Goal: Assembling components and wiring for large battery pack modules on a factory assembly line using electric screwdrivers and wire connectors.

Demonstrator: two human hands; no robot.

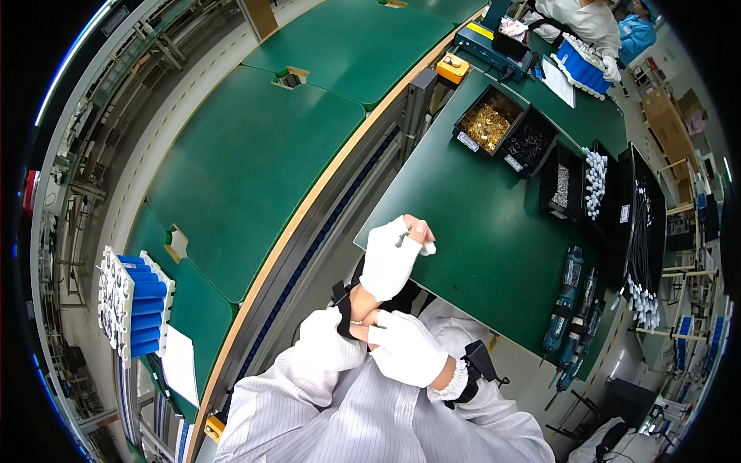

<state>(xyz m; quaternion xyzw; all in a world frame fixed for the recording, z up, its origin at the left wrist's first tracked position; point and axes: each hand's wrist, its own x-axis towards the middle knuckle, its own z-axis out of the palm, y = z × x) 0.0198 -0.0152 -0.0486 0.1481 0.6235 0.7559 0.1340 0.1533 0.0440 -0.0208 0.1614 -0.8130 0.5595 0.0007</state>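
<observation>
My left hand (390,258), in a white glove with bare fingertips, is held over the near left edge of the green workbench (471,262). Its fingers curl in, and I see nothing in them. A black wrist strap (344,309) circles that arm at the sleeve's cuff. Just below, my right hand (409,349), gloved the same way, lies across my left wrist. Its bare fingertips press there beside the strap; whether they pinch the cuff is hidden. Another black band with a small box (478,359) sits on my right wrist.
Black bins of brass-coloured parts (486,127), black parts (529,143) and silver screws (561,187) stand on the workbench. Electric screwdrivers (567,305) lie at its right. White-tipped cables (641,301) hang beyond. A blue battery pack (147,309) rests at left; a co-worker handles another (583,68).
</observation>
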